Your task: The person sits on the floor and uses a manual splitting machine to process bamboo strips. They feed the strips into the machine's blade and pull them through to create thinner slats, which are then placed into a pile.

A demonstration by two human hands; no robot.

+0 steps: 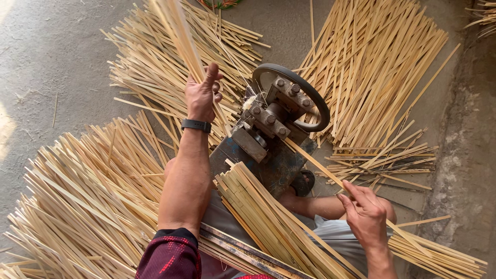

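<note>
Bamboo strips (178, 31) gripped, raised in left hand (202, 93); single strip (315, 163) pinched by right hand (364, 212) at splitting machine (279, 119).

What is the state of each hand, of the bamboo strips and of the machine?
left hand: raised, shut on a bundle of bamboo strips.
right hand: pinching a single strip that enters the machine.
metal machine: upright on the floor, ring at its top.
lap bundle: lying flat across the person's lap.
floor piles: loose, spread flat around the machine.
</note>
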